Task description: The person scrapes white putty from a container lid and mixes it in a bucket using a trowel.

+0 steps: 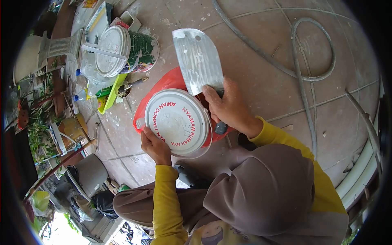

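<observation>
My right hand is wrapped around the dark handle of a cleaver. Its broad metal blade points up and away from me and carries whitish smears. Below the blade is a bucket with a white lid printed with red lettering. My left hand grips the near left edge of this lid, thumb on top. The bucket's thin handle hangs along the right side of the lid. A red plastic bag lies around the bucket, whose body is mostly hidden. Blade and lid appear apart.
A green paint bucket with a white lid stands at the upper left, near a paint tray and a yellow-green tray. A grey hose loops over the tiled floor on the right. Pipes lie at the right edge.
</observation>
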A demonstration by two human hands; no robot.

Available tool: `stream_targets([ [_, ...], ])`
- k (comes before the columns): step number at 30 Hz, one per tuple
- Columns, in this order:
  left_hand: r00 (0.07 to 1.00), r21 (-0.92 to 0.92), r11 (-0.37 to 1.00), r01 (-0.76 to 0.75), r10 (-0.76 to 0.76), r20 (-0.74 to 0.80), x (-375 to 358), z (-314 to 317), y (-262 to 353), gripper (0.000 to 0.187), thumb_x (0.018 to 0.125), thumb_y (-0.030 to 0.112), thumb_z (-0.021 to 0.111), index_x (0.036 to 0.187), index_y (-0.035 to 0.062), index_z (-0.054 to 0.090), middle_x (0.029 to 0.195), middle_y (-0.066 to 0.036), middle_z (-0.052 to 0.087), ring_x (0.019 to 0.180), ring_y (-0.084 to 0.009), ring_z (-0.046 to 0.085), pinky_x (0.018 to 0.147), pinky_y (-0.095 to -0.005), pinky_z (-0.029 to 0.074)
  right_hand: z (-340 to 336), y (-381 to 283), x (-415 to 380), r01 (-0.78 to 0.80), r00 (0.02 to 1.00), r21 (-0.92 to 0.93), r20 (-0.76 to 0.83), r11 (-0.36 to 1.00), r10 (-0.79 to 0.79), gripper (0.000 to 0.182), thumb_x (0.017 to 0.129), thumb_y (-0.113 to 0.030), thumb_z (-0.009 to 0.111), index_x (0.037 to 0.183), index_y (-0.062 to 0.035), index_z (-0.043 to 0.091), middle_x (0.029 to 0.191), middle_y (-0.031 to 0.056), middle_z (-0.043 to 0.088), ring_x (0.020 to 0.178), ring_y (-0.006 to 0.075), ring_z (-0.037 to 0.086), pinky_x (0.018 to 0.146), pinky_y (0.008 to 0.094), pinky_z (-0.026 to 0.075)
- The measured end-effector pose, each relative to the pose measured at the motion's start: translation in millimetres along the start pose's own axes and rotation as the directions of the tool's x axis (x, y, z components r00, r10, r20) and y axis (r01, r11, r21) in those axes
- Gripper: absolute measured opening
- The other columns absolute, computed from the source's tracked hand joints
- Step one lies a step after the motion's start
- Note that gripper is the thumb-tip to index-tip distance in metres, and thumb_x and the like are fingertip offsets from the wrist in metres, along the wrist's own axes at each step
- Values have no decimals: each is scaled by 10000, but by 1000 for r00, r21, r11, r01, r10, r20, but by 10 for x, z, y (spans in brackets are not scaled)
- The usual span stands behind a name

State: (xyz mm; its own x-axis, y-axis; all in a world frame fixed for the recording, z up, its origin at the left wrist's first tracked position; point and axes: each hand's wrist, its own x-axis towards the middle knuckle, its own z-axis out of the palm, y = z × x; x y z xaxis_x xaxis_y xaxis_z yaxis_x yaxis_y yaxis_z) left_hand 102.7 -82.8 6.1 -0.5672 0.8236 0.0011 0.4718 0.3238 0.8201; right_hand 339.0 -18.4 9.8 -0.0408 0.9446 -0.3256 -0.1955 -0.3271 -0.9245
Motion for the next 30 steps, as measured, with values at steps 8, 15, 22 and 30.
stream_targets([
  [8,998,74,995,-60,57,40,63,-23,-19,376,1035,251,422,839,-21,592,717,-59,568,668,-117,461,624,-293,418,26,-57,26,-37,998,136,56,990,30,189,907,-96,561,1012,60,544,612,85,569,383,130,519,356,292,406],
  [15,985,83,990,-114,101,143,205,-69,-34,360,1030,226,427,854,-37,599,737,-67,559,683,-126,472,636,-294,420,-131,-160,89,-184,975,126,149,975,165,202,941,-150,579,1000,30,509,625,20,477,417,67,442,357,249,379],
  [22,943,113,967,-228,190,274,365,-85,-27,354,1030,218,426,847,-40,586,702,-60,541,653,-121,463,607,-294,414,-252,-80,5,-202,975,200,136,959,177,183,945,-142,580,920,20,497,616,32,499,395,79,439,352,261,384],
  [30,991,192,974,-123,109,83,188,89,107,394,1028,278,407,875,-31,598,757,-105,601,676,-173,509,637,-333,442,-234,-66,-117,-113,992,164,78,980,102,206,939,-147,563,984,50,524,596,57,540,385,117,501,363,283,407],
])
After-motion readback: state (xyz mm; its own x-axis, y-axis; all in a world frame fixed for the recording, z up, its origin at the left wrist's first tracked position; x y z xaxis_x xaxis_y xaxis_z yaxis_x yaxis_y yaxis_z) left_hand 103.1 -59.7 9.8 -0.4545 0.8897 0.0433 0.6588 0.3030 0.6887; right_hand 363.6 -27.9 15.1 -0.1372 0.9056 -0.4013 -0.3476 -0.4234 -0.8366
